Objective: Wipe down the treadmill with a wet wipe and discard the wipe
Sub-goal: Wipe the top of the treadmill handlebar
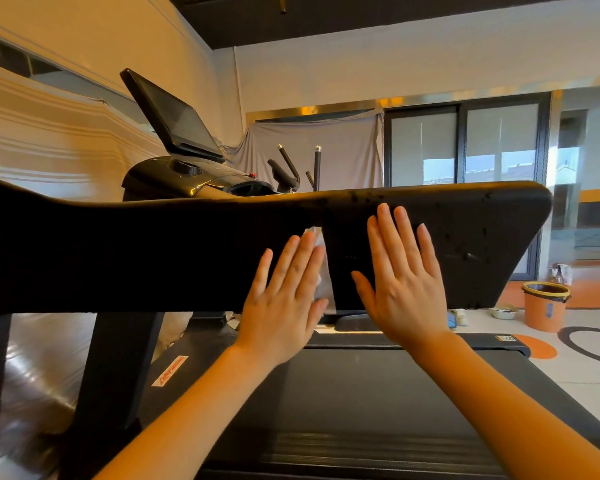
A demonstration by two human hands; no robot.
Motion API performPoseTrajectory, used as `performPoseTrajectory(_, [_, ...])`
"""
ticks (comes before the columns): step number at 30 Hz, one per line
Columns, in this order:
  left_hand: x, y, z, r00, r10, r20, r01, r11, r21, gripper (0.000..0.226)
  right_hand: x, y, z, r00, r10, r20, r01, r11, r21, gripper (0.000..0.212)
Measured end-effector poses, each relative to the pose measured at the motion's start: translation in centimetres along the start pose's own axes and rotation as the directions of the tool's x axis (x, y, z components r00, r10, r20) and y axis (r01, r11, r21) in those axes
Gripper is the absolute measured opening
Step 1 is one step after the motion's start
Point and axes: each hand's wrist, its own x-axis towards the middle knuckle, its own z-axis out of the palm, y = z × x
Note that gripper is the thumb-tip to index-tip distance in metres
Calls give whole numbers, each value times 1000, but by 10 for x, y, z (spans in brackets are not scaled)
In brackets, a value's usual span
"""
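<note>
Two hands lie flat on the treadmill's (118, 244) black side rail (465, 237). Left hand (284, 299) has straight fingers pressing a white wipe (321, 271) against the rail; the wipe peeks out at the hand's 2 o'clock. Right hand (402, 282) is spread flat on the rail too, grasping nothing. An orange bin (544, 310) stands on the floor at 3 o'clock, well apart from the hands.
</note>
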Motion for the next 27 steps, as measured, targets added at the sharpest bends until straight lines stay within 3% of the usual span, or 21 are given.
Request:
performPoseTrajectory(7, [46, -19, -15, 985, -136, -108, 140, 990, 26, 69, 0, 0, -1, 1000, -3, -6, 3, 1000, -7, 66])
performPoseTrajectory(14, [-5, 8, 3, 996, 89, -17, -89, 996, 27, 70, 0, 1, 1, 1000, -11, -8, 11, 1000, 2, 66])
performPoseTrajectory(16, [-6, 5, 2, 996, 86, -5, -86, 995, 43, 69, 0, 1, 0, 1000, -10, -4, 10, 1000, -2, 66])
performPoseTrajectory(22, [52, -13, -18, 988, -110, -110, 113, 993, 20, 68, 0, 2, 0, 1000, -15, 6, 15, 1000, 3, 66])
performPoseTrajectory(24, [53, -10, -17, 990, -98, -106, 99, 995, 5, 68, 0, 3, -1, 1000, -21, 7, 21, 1000, 16, 65])
performPoseTrajectory(27, [30, 7, -9, 998, 42, -56, -41, 999, 22, 70, 0, 6, -4, 999, -44, -14, 44, 998, 51, 61])
